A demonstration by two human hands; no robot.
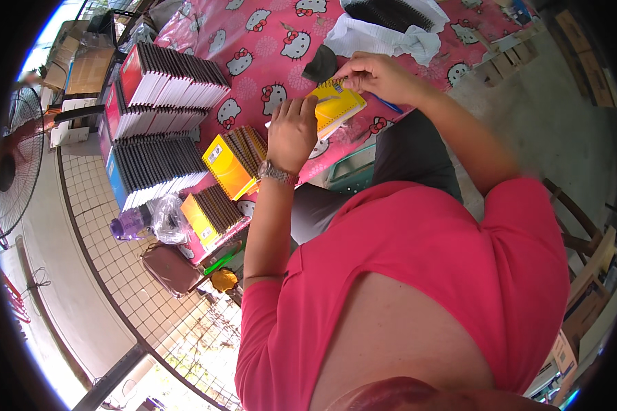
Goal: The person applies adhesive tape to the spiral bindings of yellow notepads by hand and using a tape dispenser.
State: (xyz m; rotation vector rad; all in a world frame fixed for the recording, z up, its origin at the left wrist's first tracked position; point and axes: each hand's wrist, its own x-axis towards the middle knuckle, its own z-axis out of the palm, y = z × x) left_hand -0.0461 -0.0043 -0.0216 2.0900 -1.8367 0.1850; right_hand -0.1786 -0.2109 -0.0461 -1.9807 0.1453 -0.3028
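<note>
A yellow spiral notebook (343, 111) lies at the table's near edge, its wire coil along the far side. My right hand (380, 77) pinches at the coil's right end, thumb and forefinger together. At the notebook's left side, my left hand (295, 133) has its fingers curled, back of the hand up; whatever they grip is hidden. A thin greyish piece (330, 98) lies across the cover near the left fingertips, too small to name. Just beyond the coil sits a dark cloth-like piece (320, 65). A blue pen (388, 103) rests beneath my right wrist.
Tall stacks of black-coiled notebooks (161, 164) stand on the left of the pink patterned tablecloth (253, 41). Nearer are two stacks of yellow notebooks (230, 171). White paper (384, 41) lies at the back. Further left are a purple bottle (129, 225), a brown pouch (170, 269) and a fan (17, 157).
</note>
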